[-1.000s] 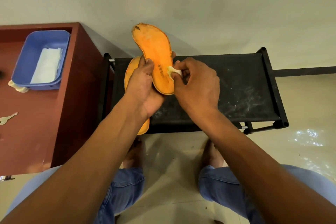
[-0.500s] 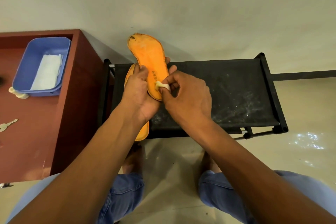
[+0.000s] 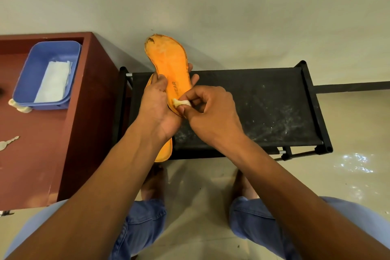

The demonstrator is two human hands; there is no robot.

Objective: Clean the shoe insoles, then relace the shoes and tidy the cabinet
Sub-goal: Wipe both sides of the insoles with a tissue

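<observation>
While the person stands there in blue jeans (image 3: 139, 224), bare feet on the pale tile floor (image 3: 200, 192), both arms reach out over the front edge of a low black shoe rack (image 3: 263, 107). Left hand (image 3: 156, 110) is wrapped around the heel end of an orange insole (image 3: 168, 63), thumb on top, fingers curled behind it, so the insole stands up tilted with its frayed toe end pointing at the wall. Right hand (image 3: 213, 116) is pinching a little wad of whitish cloth (image 3: 181, 103) and pressing it right on the insole's lower edge, next to the printed "WEAR". A second orange insole (image 3: 164, 150) lies on the rack's left end under the left wrist, its tip hanging past the front rail. Rest of the rack top is bare dusty fabric, plenty of room to the right. Just left of the rack, a reddish-brown cabinet (image 3: 84, 133) stands nearly touching it, with a key (image 3: 8, 143) on top and, further back, a blue plastic tub (image 3: 27, 82) holding a folded white cloth (image 3: 53, 81). Plain wall behind all of it.
</observation>
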